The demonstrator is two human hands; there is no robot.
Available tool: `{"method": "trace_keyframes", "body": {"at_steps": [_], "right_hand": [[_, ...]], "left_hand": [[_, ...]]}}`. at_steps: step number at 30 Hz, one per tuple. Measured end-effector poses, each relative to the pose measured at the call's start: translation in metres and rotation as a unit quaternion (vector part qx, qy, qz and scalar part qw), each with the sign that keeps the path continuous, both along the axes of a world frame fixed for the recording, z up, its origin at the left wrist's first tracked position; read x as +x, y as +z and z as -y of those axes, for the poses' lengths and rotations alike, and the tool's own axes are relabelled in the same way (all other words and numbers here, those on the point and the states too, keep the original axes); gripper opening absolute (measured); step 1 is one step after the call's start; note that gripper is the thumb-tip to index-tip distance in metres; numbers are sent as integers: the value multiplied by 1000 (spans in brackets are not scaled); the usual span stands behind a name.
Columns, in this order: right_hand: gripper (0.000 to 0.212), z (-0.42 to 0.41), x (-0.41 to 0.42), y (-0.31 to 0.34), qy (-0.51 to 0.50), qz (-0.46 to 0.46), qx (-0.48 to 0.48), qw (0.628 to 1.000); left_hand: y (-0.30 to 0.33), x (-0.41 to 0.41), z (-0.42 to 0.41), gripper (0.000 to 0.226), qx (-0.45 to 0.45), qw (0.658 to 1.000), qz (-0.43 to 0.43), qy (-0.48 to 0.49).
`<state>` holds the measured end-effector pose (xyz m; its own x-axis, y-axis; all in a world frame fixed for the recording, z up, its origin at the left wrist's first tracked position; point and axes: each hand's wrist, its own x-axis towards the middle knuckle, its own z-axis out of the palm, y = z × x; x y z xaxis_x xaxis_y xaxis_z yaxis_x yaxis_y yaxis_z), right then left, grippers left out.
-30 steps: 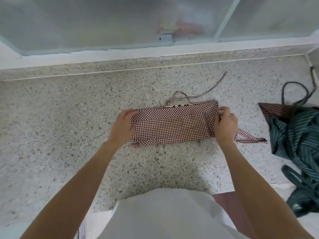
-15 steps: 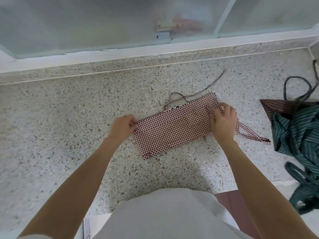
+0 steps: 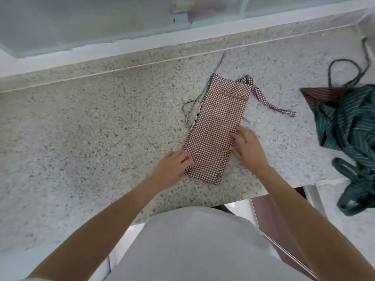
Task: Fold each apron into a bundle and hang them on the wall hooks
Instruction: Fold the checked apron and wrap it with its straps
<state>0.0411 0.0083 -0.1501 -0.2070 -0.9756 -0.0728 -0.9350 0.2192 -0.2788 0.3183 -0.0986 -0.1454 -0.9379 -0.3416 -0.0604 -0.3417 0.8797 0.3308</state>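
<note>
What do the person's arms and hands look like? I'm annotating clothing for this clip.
Both forearms are bare, with no sleeves in view. The left hand and right hand show no gloves, rings or watch. A plain white top covers the torso.

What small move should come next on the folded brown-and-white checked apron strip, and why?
Probably roll or fold the brown-and-white checked apron strip up from its near end: it lies long and flat on the speckled stone counter, the left hand and right hand rest on that end, ties loose.

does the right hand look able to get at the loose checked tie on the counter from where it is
Probably yes: the right hand rests on the checked apron, and the tie lies uncovered on bare counter just beyond it, nothing between.
</note>
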Motion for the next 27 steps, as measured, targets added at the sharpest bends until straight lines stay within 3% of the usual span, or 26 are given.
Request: {"method": "trace_keyframes", "body": {"at_steps": [2, 8, 11, 13, 21, 23, 27], "right_hand": [[45, 1, -6, -1, 18, -5, 30, 999], [41, -2, -8, -4, 50, -53, 11, 997], [41, -4, -5, -9, 86, -15, 2, 996], [40, -5, -3, -9, 79, 35, -1, 996], [42, 6, -4, 5, -47, 137, 48, 988], [37, 15, -1, 5, -101, 147, 12, 984], [19, 29, 6, 15, -250, 235, -62, 937]], "left_hand": [[-1, 1, 3, 37, 31, 999, 4, -37], [2, 7, 7, 34, 70, 997, 18, -12], [5, 8, 11, 13, 68, 998, -16, 2], [10, 7, 13, 26, 89, 995, -35, 28], [78, -47, 62, 22, 121, 965, -175, 155], [95, -74, 86, 16, 123, 960, -192, 160], [106, -137, 139, 17, 157, 962, -158, 158]]}}
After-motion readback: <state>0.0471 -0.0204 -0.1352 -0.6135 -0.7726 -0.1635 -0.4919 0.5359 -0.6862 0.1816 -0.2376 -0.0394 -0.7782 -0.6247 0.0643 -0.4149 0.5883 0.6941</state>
